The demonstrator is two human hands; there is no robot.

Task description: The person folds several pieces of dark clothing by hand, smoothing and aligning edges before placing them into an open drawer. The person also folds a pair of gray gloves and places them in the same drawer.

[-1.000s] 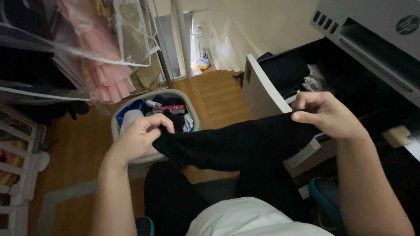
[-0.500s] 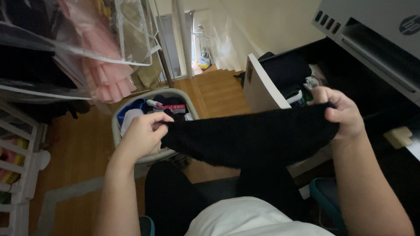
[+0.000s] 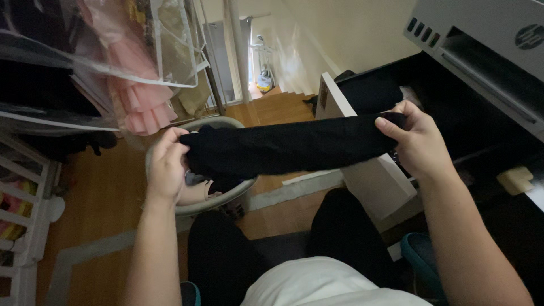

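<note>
black garment (image 3: pixel 294 144) held stretched level above the laundry basket (image 3: pixel 238 190), beside the open white drawer (image 3: pixel 362 170). left hand (image 3: pixel 167 164) and right hand (image 3: pixel 416 141) each pinched on one end. edges are best kept aligned, tension even.

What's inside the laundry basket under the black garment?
The black garment, held by left hand and right hand, covers most of the laundry basket. Only something pale shows; the rest is hidden.

A home bedroom or closet corner: hanging dresses (image 3: pixel 136 85), laundry basket (image 3: pixel 226 195), open drawer (image 3: pixel 362 164), wooden floor (image 3: pixel 96 209).
</note>
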